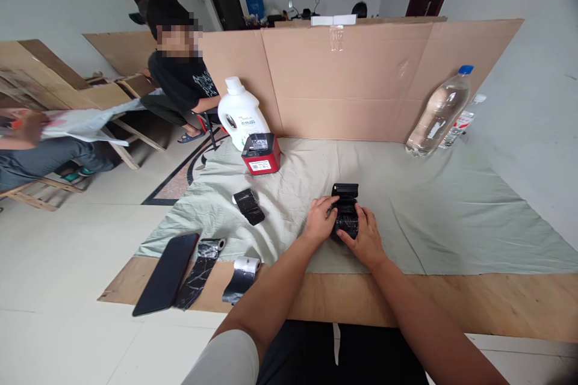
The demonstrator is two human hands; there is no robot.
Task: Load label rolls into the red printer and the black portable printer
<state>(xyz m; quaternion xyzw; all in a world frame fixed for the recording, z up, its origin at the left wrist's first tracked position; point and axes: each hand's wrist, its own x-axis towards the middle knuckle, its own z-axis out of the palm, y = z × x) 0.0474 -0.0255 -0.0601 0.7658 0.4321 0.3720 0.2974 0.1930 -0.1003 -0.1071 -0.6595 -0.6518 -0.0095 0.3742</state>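
A small black receipt printer (347, 216) stands on the cloth in front of me, its lid (345, 190) flipped up at the far side. My left hand (321, 216) holds its left edge, with the fingers bent at the opening. Around the right side curls my right hand (366, 233), thumb across the near part. Both hands hide some of the printer, and I cannot make out what is inside. To the left lies a black strip of paper (249, 207) with a bit of white under it. Two partly unrolled paper rolls (210, 246) (247, 264) rest nearer the front edge.
A dark phone (166, 275) lies at the front left. Behind are a red-and-black box (262, 159), a white detergent jug (241, 111) and two clear bottles (440, 111) (460, 123). A cardboard panel (343, 84) borders the back. Two other people sit at the left.
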